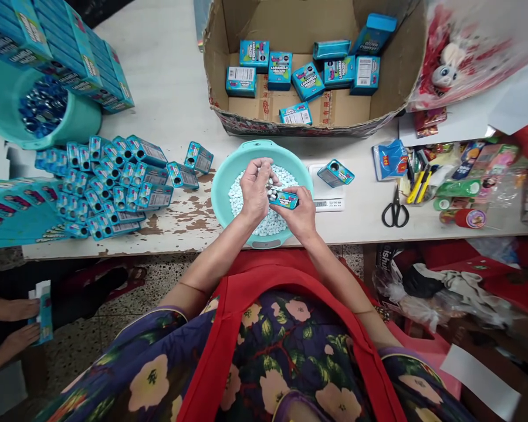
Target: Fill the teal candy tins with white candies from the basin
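Observation:
Over a turquoise basin of small white candies, my two hands meet. My left hand is cupped closed around some white candies at the mouth of a small blue candy box. That box lies tilted in the grip of my right hand, its open end toward my left hand. To the right, another blue box with a round hole rests on a white digital scale. Left of the basin, two loose blue boxes lie beside a big pile of such boxes.
Behind the basin stands a cardboard carton with several blue boxes inside. A turquoise bucket of blue lids or wrapped pieces is at left, near stacked packs. Black scissors and yellow cutters lie right. A co-worker's hands hold a carton at lower left.

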`<state>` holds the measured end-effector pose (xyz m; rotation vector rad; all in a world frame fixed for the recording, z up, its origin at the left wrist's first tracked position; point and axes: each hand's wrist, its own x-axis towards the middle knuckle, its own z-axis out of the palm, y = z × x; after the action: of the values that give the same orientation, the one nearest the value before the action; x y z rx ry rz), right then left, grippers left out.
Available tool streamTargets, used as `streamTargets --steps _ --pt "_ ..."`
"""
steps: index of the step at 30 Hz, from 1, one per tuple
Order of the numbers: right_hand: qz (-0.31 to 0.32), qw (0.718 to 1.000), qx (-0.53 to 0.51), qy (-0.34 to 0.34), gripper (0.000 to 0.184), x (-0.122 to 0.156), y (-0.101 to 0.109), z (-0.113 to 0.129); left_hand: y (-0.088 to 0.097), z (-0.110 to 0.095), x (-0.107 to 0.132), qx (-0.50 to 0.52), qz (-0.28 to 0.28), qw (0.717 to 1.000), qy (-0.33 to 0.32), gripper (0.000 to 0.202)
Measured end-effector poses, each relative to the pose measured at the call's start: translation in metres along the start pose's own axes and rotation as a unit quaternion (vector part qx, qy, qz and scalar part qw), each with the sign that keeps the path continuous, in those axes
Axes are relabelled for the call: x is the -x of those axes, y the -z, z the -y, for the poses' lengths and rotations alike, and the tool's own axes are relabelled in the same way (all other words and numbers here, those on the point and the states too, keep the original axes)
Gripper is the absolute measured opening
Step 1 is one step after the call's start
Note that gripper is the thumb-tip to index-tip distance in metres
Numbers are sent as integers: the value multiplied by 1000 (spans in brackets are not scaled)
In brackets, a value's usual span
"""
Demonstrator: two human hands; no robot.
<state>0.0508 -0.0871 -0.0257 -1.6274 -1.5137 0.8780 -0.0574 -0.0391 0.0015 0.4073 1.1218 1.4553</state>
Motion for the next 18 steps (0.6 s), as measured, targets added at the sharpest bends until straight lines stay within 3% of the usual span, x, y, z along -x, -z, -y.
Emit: streamTargets --steps 7,14,18 --pt "2 1000 -17 -14 28 -1 1 1 1 1 -1 17 -43 996 70 38" --pt "2 999 -31 -11 29 -1 0 -5 -4 -3 -3 20 -26 996 77 36" --pt "9 997 -70 -35 35 1 5 -11 16 -5 -24 10 -9 997 80 33"
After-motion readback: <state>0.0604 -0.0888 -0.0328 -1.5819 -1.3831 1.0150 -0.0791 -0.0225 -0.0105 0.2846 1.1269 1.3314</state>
